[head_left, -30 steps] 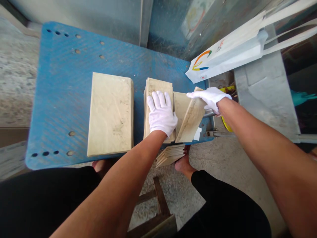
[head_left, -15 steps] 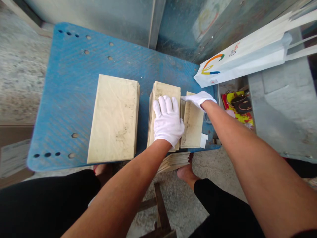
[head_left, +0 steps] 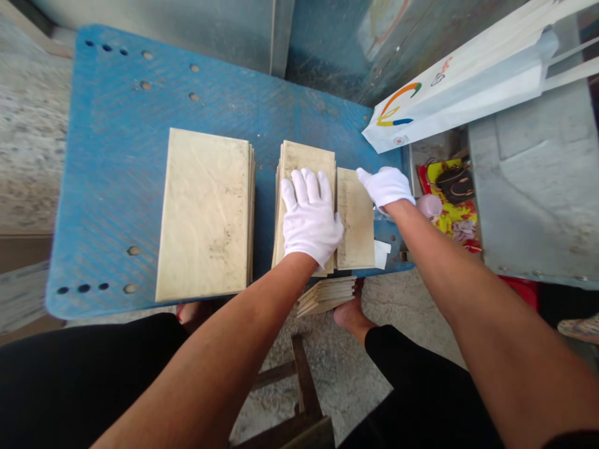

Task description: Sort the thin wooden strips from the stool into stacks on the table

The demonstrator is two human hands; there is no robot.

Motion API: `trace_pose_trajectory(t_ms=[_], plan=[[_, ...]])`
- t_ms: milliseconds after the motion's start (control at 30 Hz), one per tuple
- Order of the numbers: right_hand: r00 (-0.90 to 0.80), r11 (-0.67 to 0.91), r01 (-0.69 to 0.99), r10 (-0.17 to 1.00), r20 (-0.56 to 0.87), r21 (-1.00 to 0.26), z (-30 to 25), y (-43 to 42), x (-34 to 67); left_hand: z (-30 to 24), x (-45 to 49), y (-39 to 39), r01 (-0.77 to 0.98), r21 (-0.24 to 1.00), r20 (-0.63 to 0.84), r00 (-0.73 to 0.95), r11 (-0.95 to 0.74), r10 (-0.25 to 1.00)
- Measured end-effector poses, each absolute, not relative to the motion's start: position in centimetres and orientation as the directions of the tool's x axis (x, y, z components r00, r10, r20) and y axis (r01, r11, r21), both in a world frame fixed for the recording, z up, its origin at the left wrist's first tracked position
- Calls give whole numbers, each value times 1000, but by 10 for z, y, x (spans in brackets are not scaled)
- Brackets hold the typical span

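My left hand (head_left: 311,218), in a white glove, lies flat with fingers stretched on a middle stack of thin pale boards (head_left: 309,153). My right hand (head_left: 386,187), also gloved, is at the upper right corner of a smaller pale board (head_left: 355,224) beside that stack. Its thumb or forefinger points left over the board's edge, and the other fingers look curled under, partly hidden; what they hold, if anything, does not show. A stack of larger boards (head_left: 203,212) sits to the left, with dark smudges on its top board.
The boards lie on a blue plastic table (head_left: 107,156) with holes near its corners. A white paper bag (head_left: 449,87) leans at the back right. White scraps (head_left: 382,254) lie by the small board. More boards (head_left: 327,294) are below the front edge, near a wooden stool (head_left: 304,380).
My right hand has moved off the gap beside the middle stack, to the right over the smaller board's corner. That board now sits closer to the middle stack. My left hand stays there.
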State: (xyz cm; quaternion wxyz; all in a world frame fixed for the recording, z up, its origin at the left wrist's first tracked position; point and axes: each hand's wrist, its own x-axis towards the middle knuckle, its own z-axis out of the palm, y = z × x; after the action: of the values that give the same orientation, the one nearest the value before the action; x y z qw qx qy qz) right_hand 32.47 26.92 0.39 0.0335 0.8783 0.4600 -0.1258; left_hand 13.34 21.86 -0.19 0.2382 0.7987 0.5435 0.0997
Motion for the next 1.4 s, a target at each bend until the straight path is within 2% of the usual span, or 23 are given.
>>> trace_pose_trajectory(t_ms=[67, 167, 233, 400, 500, 633, 833, 1033, 1400], plan=[[577, -605, 790, 788, -214, -98, 13, 242, 322, -1, 133, 218, 814, 502, -90, 386, -293, 918], [594, -625, 747, 780, -195, -227, 18, 183, 312, -2, 133, 217, 802, 525, -69, 372, -283, 926], [644, -674, 704, 738, -199, -223, 13, 137, 304, -3, 133, 216, 801, 529, -66, 369, -281, 927], [749, -820, 502, 571, -335, -275, -15, 41, 280, -4, 136, 216, 816, 503, -80, 371, -283, 925], [787, -867, 431, 497, -366, -250, -24, 11, 260, -4, 137, 216, 827, 484, -91, 373, -286, 923], [796, -900, 415, 431, -425, -135, -28, -2, 225, -2, 137, 216, 841, 447, -96, 384, -305, 918], [741, -853, 506, 504, -443, -125, -60, -10, 192, 0, 137, 217, 844, 448, -129, 389, -296, 912], [786, -854, 506, 514, -344, -119, -93, -11, 186, -2, 137, 216, 852, 430, -107, 378, -300, 920], [802, -841, 488, 537, -260, -233, -93, -9, 173, 1, 136, 216, 840, 460, -127, 385, -289, 914]])
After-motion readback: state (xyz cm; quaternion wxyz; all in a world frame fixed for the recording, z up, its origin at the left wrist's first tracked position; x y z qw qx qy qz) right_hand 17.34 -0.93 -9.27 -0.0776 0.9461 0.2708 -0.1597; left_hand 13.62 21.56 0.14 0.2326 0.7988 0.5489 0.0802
